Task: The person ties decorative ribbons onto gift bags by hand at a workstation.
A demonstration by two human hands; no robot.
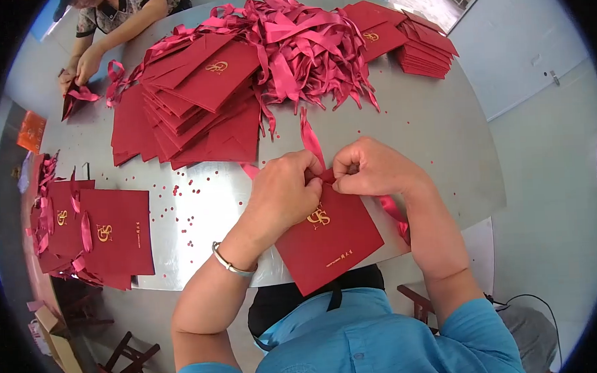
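Note:
A dark red paper gift bag (337,241) with a gold logo lies flat at the table's near edge, tilted, close to my body. Both hands meet at its top edge. My left hand (286,187) is closed in a pinch there, partly covering the logo. Facing it, my right hand (372,168) pinches at the same spot with curled fingers. Between them a pink ribbon (311,136) runs through the bag's top, one length pointing away from me. More ribbon shows beside each hand. The fingertips partly hide where ribbon and bag meet.
Stacked red bags (201,104) and a heap of pink ribbons (306,46) fill the far side. Another bag stack (426,51) stands far right. Ribboned bags (117,231) lie at left. Small red paper dots (191,191) litter the metal table (437,160). A co-worker's hands (83,66) hold a bag.

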